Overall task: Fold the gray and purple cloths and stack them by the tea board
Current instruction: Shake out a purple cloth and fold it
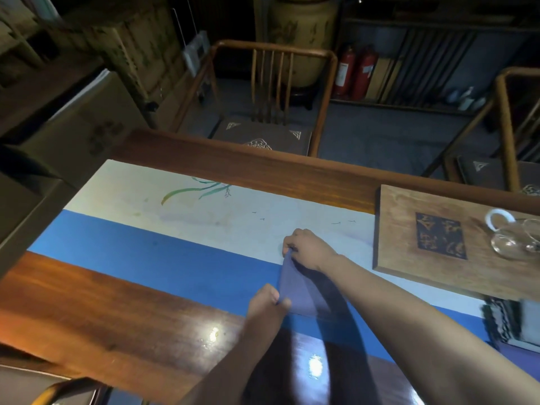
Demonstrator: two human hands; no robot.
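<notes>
A purple cloth (299, 290) lies folded on the blue band of the table runner (146, 258), a little left of the wooden tea board (403, 249). My right hand (306, 248) pinches its far corner. At the near corner, my left hand (267, 302) pinches the cloth's edge. My right forearm casts a shadow over the cloth's right side. A gray patterned cloth (499, 320) lies blurred at the right, just in front of the tea board.
Glass teaware (514, 238) stands on the tea board's right part. The runner's white half carries a painted plant (198, 188). Wooden chairs (271, 92) stand beyond the table's far edge, and bare polished wood (102, 311) lies at the near left.
</notes>
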